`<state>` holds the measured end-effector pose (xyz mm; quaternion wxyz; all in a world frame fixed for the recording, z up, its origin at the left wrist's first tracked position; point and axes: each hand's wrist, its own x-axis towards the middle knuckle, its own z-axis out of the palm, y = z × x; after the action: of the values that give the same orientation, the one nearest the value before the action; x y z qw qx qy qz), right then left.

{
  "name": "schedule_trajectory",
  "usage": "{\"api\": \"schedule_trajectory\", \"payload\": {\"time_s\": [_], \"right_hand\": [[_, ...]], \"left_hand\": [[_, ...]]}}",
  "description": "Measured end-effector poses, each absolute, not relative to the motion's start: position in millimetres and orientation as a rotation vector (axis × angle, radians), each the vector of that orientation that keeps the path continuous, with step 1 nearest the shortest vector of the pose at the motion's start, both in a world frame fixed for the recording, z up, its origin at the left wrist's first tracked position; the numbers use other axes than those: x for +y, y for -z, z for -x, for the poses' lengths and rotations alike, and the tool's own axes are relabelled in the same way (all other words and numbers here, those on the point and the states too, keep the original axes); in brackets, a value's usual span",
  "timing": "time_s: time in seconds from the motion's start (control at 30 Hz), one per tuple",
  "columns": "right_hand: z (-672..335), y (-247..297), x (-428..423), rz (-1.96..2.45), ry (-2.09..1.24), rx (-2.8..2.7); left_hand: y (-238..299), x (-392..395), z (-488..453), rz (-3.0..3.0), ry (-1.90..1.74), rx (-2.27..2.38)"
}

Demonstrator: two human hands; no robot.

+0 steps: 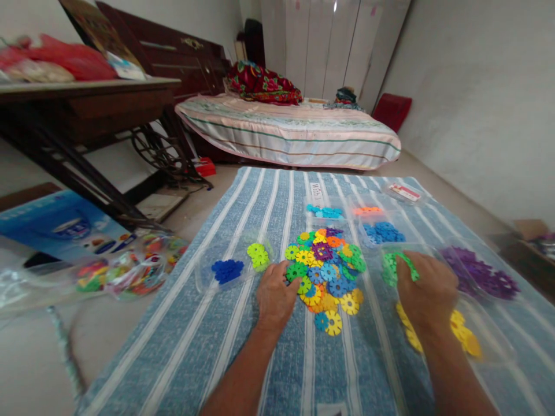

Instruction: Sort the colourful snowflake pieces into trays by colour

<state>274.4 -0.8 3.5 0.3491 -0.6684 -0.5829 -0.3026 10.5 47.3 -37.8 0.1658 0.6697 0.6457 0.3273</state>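
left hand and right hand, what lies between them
Head view: the mixed pile of coloured discs on the striped cloth lies between left hand and right hand.

single view: head-worn cam, looking forward and down from above the person's own arms. near field is the striped cloth (243,323) on the floor (34,358), left hand (274,294) and right hand (427,294) mid-frame, close in, forearms entering from bottom edge. far field runs to the bed (295,130) across the room. wide lens, edges bowed
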Motion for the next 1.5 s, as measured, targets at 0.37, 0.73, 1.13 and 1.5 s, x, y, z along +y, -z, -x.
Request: {"api": "schedule_trajectory", "payload": {"time_s": [0.37, 0.73, 1.13, 1.5], "right_hand": [[-193.4, 20.1, -11.5, 1.433, 0.180, -1.746], [-183.4, 13.5, -10.8, 1.370, -0.125, -1.853], [-190.7, 0.7, -19.8, 1.436, -0.309, -1.800], [-300.4, -10.5, -12.2, 2.074, 0.453, -1.374]], "left_hand": [[32.3, 45.2, -10.2, -1.883, -0.960, 1.651], [11.0, 25.2, -24.6, -1.967, -0.879, 1.188], [7.3, 21.5, -26.4, -1.836, -0.889, 1.104], [38.0, 42.2, -12.3, -2.012, -1.182, 1.670]]}}
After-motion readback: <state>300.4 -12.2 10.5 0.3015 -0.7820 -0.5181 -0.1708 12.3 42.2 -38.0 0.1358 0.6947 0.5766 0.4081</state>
